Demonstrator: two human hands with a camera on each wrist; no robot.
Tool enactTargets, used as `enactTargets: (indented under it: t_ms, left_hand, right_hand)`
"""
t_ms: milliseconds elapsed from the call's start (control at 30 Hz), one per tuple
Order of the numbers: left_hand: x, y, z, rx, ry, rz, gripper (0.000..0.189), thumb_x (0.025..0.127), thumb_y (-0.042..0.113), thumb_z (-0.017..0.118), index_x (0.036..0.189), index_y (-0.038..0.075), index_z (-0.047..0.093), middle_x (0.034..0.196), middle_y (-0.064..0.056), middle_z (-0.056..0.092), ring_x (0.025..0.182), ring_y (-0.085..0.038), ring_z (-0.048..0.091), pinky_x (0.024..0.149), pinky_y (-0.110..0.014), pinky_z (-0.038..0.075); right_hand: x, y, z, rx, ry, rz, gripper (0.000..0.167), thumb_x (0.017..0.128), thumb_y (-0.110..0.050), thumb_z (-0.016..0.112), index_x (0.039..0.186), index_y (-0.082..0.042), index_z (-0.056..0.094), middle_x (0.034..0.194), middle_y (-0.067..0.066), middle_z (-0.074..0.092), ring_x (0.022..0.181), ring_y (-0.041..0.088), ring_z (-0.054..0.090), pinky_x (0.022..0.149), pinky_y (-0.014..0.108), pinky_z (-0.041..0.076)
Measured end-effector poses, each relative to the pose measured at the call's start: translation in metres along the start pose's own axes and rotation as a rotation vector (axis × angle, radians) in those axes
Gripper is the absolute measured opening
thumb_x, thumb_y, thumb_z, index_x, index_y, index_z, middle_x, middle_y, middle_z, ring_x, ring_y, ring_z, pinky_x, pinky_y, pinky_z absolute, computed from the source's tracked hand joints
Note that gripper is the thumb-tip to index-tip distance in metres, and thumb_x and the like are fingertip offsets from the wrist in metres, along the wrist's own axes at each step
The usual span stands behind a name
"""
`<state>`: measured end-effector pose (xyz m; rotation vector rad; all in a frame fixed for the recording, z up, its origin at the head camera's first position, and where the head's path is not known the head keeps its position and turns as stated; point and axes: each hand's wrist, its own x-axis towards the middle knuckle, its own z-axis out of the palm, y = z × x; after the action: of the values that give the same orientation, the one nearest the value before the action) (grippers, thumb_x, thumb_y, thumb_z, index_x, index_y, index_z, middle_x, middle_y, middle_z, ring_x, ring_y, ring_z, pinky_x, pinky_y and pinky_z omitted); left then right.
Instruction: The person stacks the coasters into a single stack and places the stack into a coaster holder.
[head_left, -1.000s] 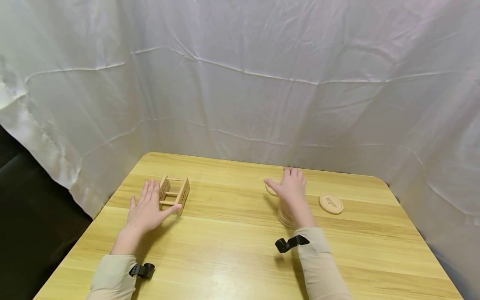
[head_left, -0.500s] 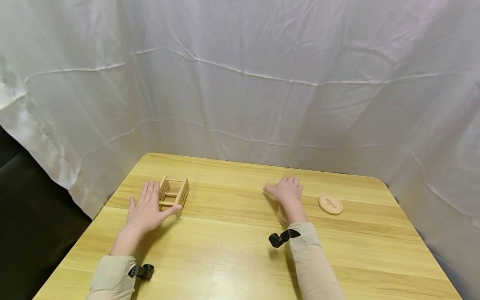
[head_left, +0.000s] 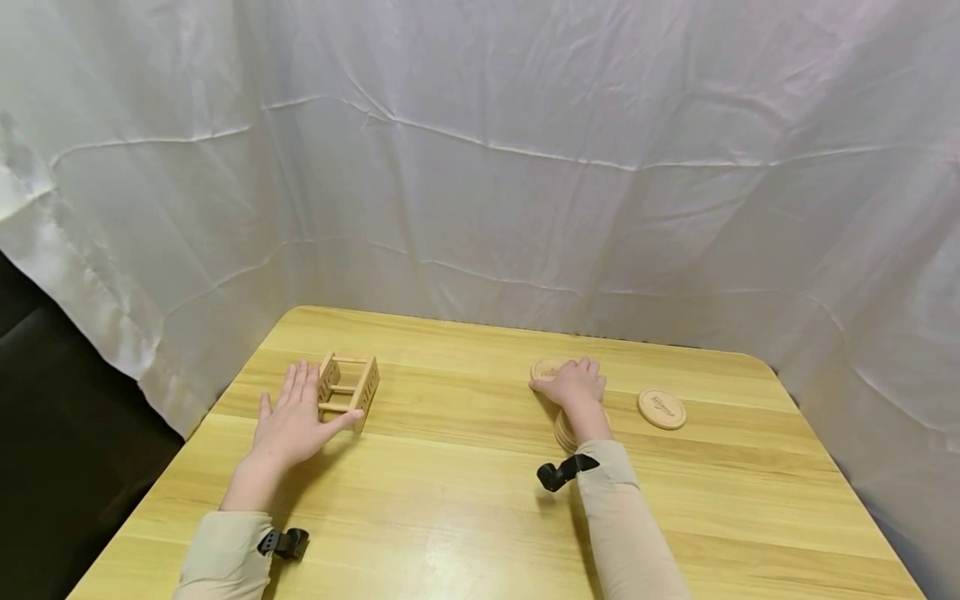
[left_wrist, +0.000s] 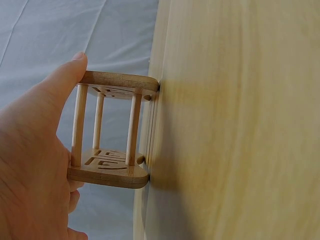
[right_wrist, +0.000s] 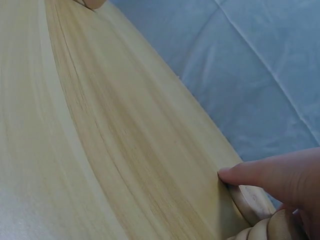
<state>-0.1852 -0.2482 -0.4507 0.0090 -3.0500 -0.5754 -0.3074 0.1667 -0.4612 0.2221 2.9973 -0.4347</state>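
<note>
My left hand (head_left: 288,425) holds a small wooden coaster holder (head_left: 368,392) across its two cut-out side panels. Its fingers lie along the left panel and the thumb is at the near end of the right one. In the left wrist view, round bars join the panels of the holder (left_wrist: 107,176), with nothing between them. At the back right, my right hand (head_left: 573,392) pinches a round wooden coaster (head_left: 547,369) lying on the table, its thumb (right_wrist: 240,174) at the rim. Under that wrist stands a stack of coasters (head_left: 564,433), partly hidden by the hand.
Another round coaster (head_left: 662,409) with dark lettering lies flat to the right of my right hand. The wooden table (head_left: 450,500) ends at a pale curtain (head_left: 480,208) behind both hands. Dark fabric (head_left: 60,450) hangs off the left side.
My right hand has come down and slightly nearer, its spread thumb and fingers drawing together at the coaster's edge. The left hand and the coaster holder stay where they were.
</note>
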Motion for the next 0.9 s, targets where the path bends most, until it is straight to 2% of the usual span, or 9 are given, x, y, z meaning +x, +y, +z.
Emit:
enactTargets:
  t_ms: [400, 733, 900]
  left_hand:
    - [-0.0003, -0.0018, 0.0018, 0.004, 0.006, -0.002, 0.116, 0.084, 0.078, 0.046, 0.155, -0.001, -0.001, 0.161, -0.022, -0.011, 0.15, -0.042, -0.008, 0.111, -0.075, -0.007]
    - [0.0007, -0.0012, 0.0012, 0.003, 0.002, 0.0, 0.116, 0.084, 0.078, 0.045, 0.155, 0.0, -0.002, 0.161, -0.021, -0.012, 0.15, -0.042, -0.008, 0.111, -0.075, -0.008]
    - [0.0004, -0.0008, 0.0007, 0.003, -0.002, -0.001, 0.116, 0.084, 0.079, 0.044, 0.155, 0.0, -0.002, 0.161, -0.021, -0.012, 0.15, -0.042, -0.009, 0.111, -0.074, -0.008]
  right_hand:
    - [-0.0004, 0.0005, 0.0005, -0.012, 0.022, -0.015, 0.086, 0.079, -0.065, 0.065, 0.124, 0.007, 0.052, 0.129, 0.026, 0.046, 0.122, 0.04, 0.035, 0.101, 0.053, 0.034]
    - [-0.0025, 0.0023, 0.0003, -0.009, 0.073, -0.058, 0.095, 0.078, -0.067, 0.065, 0.133, 0.008, 0.046, 0.133, 0.028, 0.044, 0.123, 0.041, 0.036, 0.101, 0.056, 0.035]
    - [-0.0063, 0.0012, -0.0011, -0.004, 0.117, -0.101, 0.096, 0.076, -0.067, 0.067, 0.133, 0.008, 0.047, 0.131, 0.027, 0.045, 0.121, 0.04, 0.037, 0.1, 0.054, 0.035]
